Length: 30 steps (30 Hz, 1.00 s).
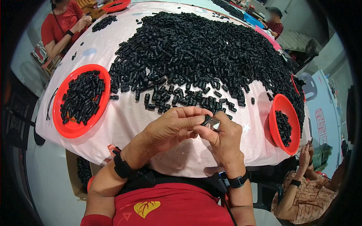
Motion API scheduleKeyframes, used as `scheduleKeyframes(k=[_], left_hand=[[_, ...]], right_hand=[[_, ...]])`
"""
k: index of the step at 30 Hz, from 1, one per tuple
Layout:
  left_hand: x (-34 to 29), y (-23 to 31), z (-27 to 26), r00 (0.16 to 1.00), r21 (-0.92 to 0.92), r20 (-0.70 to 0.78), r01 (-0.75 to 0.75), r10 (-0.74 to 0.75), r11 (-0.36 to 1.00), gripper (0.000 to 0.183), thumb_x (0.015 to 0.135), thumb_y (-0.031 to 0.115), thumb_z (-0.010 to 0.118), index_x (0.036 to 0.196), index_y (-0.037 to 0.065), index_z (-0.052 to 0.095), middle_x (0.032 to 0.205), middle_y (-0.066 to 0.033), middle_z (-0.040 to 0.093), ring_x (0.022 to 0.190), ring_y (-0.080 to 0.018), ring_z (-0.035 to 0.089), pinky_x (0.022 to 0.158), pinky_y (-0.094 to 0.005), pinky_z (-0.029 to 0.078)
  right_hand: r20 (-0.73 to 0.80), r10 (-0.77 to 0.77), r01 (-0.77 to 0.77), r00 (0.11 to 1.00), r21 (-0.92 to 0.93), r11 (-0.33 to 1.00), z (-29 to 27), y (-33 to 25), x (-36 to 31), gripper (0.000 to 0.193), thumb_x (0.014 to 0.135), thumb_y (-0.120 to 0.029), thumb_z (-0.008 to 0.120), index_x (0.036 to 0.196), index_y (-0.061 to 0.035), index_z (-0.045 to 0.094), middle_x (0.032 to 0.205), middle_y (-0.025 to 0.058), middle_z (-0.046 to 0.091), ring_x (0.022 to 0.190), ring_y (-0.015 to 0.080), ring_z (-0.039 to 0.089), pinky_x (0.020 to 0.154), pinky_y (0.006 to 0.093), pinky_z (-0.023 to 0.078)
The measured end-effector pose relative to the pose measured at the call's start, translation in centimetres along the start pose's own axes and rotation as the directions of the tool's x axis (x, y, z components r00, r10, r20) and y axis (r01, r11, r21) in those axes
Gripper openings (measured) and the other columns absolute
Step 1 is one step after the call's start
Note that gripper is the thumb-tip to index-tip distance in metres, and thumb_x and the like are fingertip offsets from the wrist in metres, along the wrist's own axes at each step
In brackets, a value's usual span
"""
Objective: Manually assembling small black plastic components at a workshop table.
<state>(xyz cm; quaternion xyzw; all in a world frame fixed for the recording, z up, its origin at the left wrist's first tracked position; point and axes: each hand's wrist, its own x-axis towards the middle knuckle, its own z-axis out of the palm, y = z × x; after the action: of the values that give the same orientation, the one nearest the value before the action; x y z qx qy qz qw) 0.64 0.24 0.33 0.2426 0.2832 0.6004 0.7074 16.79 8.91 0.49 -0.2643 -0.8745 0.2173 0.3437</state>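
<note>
Close over the table's near edge, my left hand (175,122) pinches a small black plastic part (206,119) between thumb and fingertips. My right hand (226,133) meets it there, its thumb and fingers closed round a small shiny flat metal piece (215,124) that looks like a blade; most of it is hidden in the grip. The metal lies against or right beside the part; which of the two I cannot tell. Just beyond my fingers, loose black parts (188,98) lie scattered at the front of a large heap (181,49) of the same parts.
On the left stands a red bowl (56,118) full of black parts; a smaller red bowl (275,126) on the right is partly filled. A pale pink cloth (128,128) covers the table. People sit at the far left, far right and near right. A cardboard box (71,175) stands below left.
</note>
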Motion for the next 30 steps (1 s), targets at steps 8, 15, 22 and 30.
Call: scheduleKeyframes(k=[8,15,22,30], left_hand=[[-0.03,-0.02,0.08,0.999,0.002,-0.041,0.01,-0.01,1.0,0.03,0.093,0.015,0.059,0.12,0.002,0.056,0.101,-0.0028,0.064,0.088,-0.0071,0.061,0.079,-0.0221,0.05],[0.09,-0.26,-0.3,1.0,-0.007,-0.016,-0.016,0.016,1.0,0.031,0.093,0.015,0.059,0.12,0.002,0.055,0.102,-0.0035,0.064,0.088,-0.0075,0.061,0.078,-0.0215,0.05],[0.0,-0.13,-0.19,0.999,0.016,-0.033,-0.015,0.015,1.0,0.031,0.092,0.014,0.06,0.12,0.001,0.055,0.103,-0.0042,0.064,0.089,-0.008,0.062,0.079,-0.0219,0.052],[0.12,-0.28,-0.26,0.999,0.032,-0.048,-0.021,0.022,0.999,0.031,0.092,0.014,0.06,0.12,0.001,0.055,0.104,-0.0039,0.064,0.089,-0.0077,0.062,0.079,-0.0219,0.052]], right_hand=[[0.009,-0.046,0.046,0.999,-0.071,0.996,0.06,-0.13,0.18,0.046,0.072,-0.049,0.074,0.073,-0.0062,0.055,0.055,0.0075,0.056,0.046,0.0214,0.057,0.041,0.0314,0.043],[0.014,-0.031,0.032,0.999,-0.053,0.998,0.09,-0.11,0.16,0.047,0.072,-0.049,0.073,0.073,-0.0061,0.055,0.055,0.0074,0.057,0.046,0.0216,0.058,0.041,0.0314,0.043],[0.024,-0.059,0.061,0.998,-0.092,0.994,0.21,0.13,0.28,0.047,0.073,-0.051,0.072,0.073,-0.0064,0.056,0.055,0.0076,0.057,0.046,0.0232,0.058,0.042,0.0319,0.044],[0.043,-0.05,0.053,0.998,-0.079,0.995,0.48,0.22,0.01,0.043,0.075,-0.048,0.072,0.072,-0.007,0.058,0.054,0.0073,0.057,0.046,0.0234,0.059,0.042,0.0329,0.044]])
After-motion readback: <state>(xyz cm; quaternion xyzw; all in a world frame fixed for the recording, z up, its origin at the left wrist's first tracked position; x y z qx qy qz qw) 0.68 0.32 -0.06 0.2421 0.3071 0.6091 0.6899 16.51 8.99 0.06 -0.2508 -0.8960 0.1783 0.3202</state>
